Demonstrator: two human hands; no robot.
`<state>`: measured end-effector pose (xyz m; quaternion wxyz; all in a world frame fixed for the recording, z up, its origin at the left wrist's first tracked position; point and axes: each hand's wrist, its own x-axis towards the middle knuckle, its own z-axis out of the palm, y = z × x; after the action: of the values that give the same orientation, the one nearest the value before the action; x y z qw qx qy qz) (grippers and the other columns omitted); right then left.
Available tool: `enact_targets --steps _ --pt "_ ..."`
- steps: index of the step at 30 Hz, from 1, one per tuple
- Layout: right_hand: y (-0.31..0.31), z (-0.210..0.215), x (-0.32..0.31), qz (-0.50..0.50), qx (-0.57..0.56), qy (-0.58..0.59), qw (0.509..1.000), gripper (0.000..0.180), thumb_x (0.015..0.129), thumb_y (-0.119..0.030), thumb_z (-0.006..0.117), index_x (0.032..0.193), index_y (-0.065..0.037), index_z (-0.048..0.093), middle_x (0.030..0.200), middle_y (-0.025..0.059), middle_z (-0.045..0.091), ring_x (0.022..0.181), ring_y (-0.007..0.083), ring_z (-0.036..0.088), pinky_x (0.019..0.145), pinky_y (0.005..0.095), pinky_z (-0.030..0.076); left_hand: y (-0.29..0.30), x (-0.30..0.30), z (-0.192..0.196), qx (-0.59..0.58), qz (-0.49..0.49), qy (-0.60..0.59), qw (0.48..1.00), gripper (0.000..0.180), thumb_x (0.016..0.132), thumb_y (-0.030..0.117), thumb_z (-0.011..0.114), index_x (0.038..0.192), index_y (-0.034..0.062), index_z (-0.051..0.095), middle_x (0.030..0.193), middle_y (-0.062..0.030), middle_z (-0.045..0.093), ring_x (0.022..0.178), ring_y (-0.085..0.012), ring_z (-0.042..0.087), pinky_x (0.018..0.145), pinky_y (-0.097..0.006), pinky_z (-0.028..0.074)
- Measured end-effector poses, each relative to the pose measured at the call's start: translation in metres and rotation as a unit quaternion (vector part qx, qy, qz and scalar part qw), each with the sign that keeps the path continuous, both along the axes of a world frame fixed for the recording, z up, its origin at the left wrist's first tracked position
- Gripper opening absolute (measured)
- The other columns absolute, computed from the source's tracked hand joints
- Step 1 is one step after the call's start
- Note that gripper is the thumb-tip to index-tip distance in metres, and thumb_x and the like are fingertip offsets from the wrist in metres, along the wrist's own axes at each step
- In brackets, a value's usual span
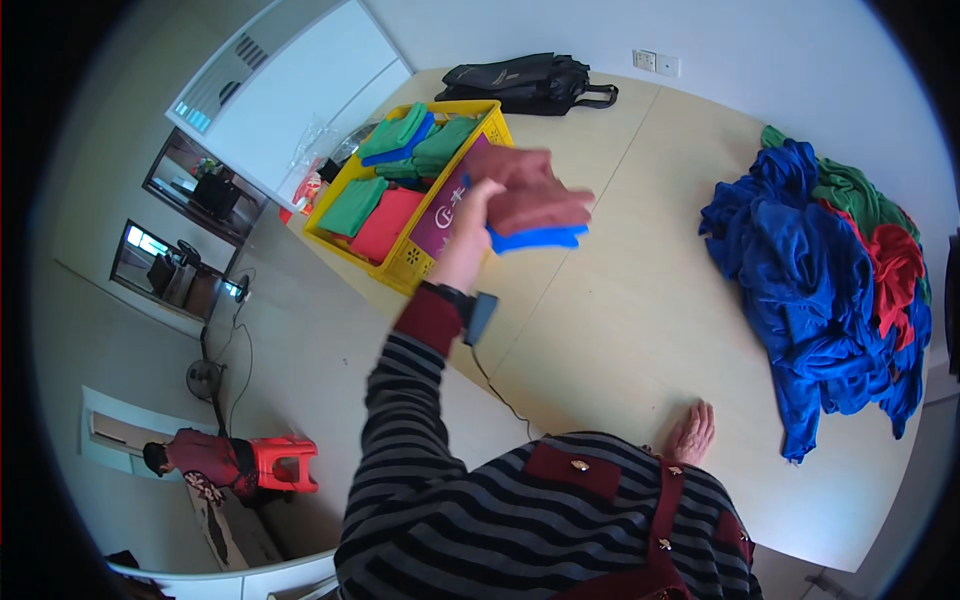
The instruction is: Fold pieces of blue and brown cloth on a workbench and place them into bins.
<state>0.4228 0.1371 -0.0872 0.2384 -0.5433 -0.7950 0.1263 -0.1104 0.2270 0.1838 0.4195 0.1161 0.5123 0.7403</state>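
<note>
My left hand [474,214] is stretched out over the table beside a yellow plastic crate [407,272]. It grips a folded brownish-red cloth [537,192] with a folded blue cloth [538,239] under it, both slightly blurred. Inside the crate lie folded green cloths [352,207], a red one [388,222] and some blue. My right hand [692,432] rests on the tabletop near the edge by my body, holding nothing, its fingers stretched out. Farther right is a loose heap of blue cloths [790,270], with a red cloth [893,275] and a green one [862,193].
A black umbrella [520,82] lies on the table [610,330] by the wall, below a socket [645,60]. At left, another person [208,462] is beside a red stool [287,464]. A fan [204,379] and cables are on the floor.
</note>
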Motion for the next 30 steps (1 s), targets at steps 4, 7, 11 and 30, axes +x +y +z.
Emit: enact_targets --steps 4,7,11,30 --pt "-0.002 -0.007 0.000 -0.015 0.001 -0.012 1.000 0.044 0.088 -0.011 0.055 0.132 -0.003 0.050 0.146 0.0164 0.046 0.141 0.0362 0.036 0.114 0.0505 0.030 0.011 -0.067 0.124 0.076 -0.014 0.056 0.995 0.036 0.079 0.016 0.070 0.113 0.0052 0.064 0.111 -0.0142 0.069 0.102 -0.0303 0.068 0.089 -0.043 0.057" --pt "-0.002 -0.013 -0.007 -0.030 0.014 -0.020 0.999 0.044 0.088 -0.011 0.055 0.131 -0.003 0.050 0.145 0.0166 0.046 0.140 0.0364 0.037 0.114 0.0503 0.030 0.035 -0.148 0.158 0.117 0.075 0.113 0.984 0.039 0.081 0.019 0.070 0.116 0.0048 0.064 0.115 -0.0138 0.069 0.104 -0.0312 0.067 0.093 -0.044 0.055" --pt "-0.003 -0.004 -0.013 -0.057 0.009 -0.059 0.997 0.043 0.089 -0.011 0.053 0.131 -0.003 0.050 0.144 0.0169 0.047 0.139 0.0366 0.038 0.114 0.0500 0.030 0.076 -0.242 0.128 0.202 0.056 0.048 0.977 0.045 0.082 0.025 0.069 0.121 0.0039 0.061 0.120 -0.0125 0.067 0.110 -0.0287 0.065 0.095 -0.045 0.053" --pt "-0.006 -0.010 -0.040 -0.154 0.028 -0.133 0.979 0.043 0.094 -0.013 0.048 0.135 -0.003 0.048 0.144 0.0168 0.047 0.139 0.0374 0.037 0.116 0.0488 0.029 0.041 -0.358 0.036 -0.354 -0.138 0.181 0.907 0.045 0.090 0.051 0.062 0.108 0.0093 0.060 0.109 -0.0151 0.067 0.087 -0.0322 0.068 0.082 -0.047 0.055"
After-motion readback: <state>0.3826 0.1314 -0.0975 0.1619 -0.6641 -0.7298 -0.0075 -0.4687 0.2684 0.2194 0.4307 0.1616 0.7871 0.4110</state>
